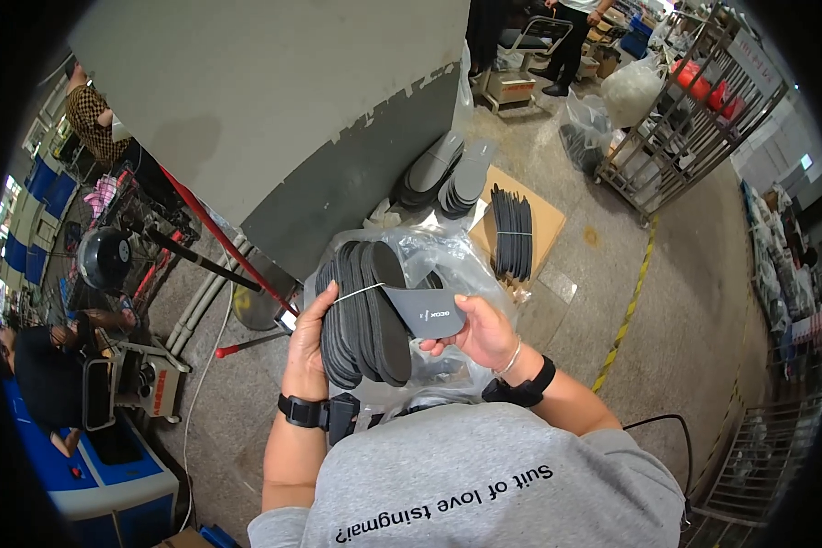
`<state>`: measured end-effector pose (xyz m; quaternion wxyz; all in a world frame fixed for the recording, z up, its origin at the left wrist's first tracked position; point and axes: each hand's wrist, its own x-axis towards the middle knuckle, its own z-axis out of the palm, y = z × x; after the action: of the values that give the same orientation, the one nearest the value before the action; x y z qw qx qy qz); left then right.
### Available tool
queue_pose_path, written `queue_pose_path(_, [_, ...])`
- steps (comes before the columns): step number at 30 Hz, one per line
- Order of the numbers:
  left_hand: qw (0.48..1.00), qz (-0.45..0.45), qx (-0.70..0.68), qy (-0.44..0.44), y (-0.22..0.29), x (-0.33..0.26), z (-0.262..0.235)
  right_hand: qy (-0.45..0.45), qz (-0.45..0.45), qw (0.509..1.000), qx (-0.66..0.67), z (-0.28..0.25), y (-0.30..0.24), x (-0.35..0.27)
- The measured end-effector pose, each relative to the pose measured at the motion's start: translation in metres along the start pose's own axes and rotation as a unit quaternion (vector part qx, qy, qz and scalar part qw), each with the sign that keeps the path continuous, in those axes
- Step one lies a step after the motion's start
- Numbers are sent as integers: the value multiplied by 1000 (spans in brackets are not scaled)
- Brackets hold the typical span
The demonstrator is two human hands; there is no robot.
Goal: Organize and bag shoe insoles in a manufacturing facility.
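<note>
My left hand [312, 331] is wrapped round the left side of a thick bundle of dark grey shoe insoles [349, 320]. A thin pale band [360, 292] runs across the upper part of the bundle. Between thumb and fingers, my right hand [486, 333] grips the heel end of one lighter grey insole [426, 312], which slants out from the bundle's right side. Its far end reaches under or beside the band; the exact spot is hidden. Below the bundle, a clear plastic bag [447, 251] lies open with a dark piece inside.
Beyond the bag, a banded insole bundle [511, 233] rests on flat cardboard [546, 219]. More insole stacks [466, 178] lean by a grey pillar [365, 164]. A metal cage trolley [685, 119] stands at far right, a red-handled pole [237, 247] at left. Other people work farther off.
</note>
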<state>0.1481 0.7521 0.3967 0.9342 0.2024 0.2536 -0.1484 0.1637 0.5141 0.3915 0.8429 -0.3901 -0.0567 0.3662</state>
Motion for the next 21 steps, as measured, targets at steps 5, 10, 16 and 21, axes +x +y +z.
queue_pose_path(5, [1000,8,2,-7,1,-3,4,-7,5,1000,8,-2,1,0])
queue_pose_path(10, [999,31,7,4,-1,-5,6,-54,3,999,1,-8,4,-1])
queue_pose_path(16, [981,144,127,5,-8,-1,1,-66,35,993,-95,0,3,-2])
queue_pose_path(21, [882,288,371,42,-34,-10,12,-10,-17,961,-275,16,12,6])
